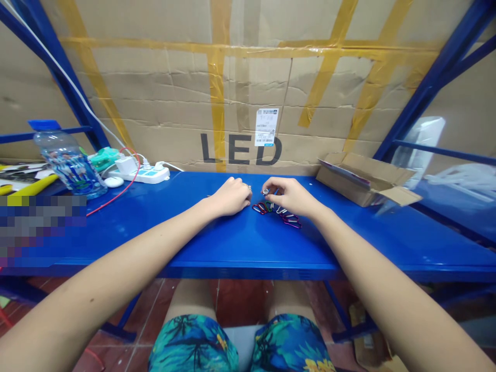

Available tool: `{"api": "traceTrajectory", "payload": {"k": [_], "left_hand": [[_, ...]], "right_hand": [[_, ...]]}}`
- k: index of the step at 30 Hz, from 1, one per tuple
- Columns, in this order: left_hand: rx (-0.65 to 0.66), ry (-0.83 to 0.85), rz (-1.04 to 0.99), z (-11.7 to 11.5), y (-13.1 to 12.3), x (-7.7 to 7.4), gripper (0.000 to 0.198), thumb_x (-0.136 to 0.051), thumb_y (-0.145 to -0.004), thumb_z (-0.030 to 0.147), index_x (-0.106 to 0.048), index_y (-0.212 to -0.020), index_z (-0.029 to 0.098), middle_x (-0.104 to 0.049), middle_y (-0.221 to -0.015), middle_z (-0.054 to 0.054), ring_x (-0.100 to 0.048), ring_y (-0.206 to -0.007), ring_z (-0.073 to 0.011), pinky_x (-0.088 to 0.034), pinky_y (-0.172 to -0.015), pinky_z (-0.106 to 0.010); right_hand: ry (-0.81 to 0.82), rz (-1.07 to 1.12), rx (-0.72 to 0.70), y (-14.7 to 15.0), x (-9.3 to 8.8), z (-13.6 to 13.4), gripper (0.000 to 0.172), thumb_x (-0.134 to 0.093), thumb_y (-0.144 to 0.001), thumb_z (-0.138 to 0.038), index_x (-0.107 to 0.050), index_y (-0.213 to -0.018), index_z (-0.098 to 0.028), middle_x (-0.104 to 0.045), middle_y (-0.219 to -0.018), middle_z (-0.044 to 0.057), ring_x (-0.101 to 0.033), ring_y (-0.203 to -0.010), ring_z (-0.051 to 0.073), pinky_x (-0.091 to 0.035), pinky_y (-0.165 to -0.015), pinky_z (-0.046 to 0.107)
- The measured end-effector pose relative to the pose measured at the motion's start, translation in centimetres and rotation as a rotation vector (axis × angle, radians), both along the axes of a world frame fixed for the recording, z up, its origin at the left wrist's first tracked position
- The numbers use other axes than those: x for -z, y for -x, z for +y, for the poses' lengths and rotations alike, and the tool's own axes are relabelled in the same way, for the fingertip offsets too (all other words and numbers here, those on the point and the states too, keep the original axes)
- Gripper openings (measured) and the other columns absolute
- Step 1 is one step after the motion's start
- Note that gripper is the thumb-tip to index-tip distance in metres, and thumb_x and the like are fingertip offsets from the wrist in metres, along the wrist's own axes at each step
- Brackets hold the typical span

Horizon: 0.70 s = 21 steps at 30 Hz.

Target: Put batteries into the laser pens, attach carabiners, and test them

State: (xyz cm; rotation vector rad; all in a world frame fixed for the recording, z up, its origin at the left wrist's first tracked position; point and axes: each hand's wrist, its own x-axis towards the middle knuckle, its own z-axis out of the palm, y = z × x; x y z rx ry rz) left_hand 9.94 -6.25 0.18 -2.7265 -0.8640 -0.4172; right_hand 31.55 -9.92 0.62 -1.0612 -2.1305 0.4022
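Open blue bench (232, 248) spans the lower centre; carabiner clips (291, 222) clutter mid-frame, a cardboard box (364, 178) crowds the right, water bottle (70, 165) and power strip (145, 175) the left

Storeroom: blue racking (248, 248), taped cartons (248, 93)
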Motion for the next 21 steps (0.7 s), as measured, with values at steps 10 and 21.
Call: {"api": "traceTrajectory", "payload": {"k": [10,21], "left_hand": [[0.043,0.088,-0.357,-1.1,0.6,-1.6,0.009,-0.060,-0.082,0.020,-0.069,-0.082,0.018,-0.072,-0.077,-0.002,-0.063,-0.068,-0.0153,-0.044,-0.063,-0.027],[0.307,-0.129,-0.382,-2.3,-0.6,-0.9,0.018,-0.050,-0.096,0.015,-0.068,-0.097,0.015,-0.071,-0.093,-0.009,-0.067,-0.084,-0.0169,-0.052,-0.075,-0.029]], "right_hand": [[0.013,0.000,0.031,-0.1,0.0,0.0,0.011,-0.061,-0.076,-0.016,-0.065,-0.085,-0.019,-0.070,-0.086,0.003,-0.061,-0.075,0.016,-0.047,-0.070,0.031],[0.029,0.078,-0.058,0.2,-0.1,-0.2,0.011,-0.063,-0.076,-0.019,-0.067,-0.086,-0.018,-0.067,-0.079,0.002,-0.059,-0.075,0.016,-0.046,-0.071,0.030]]}}
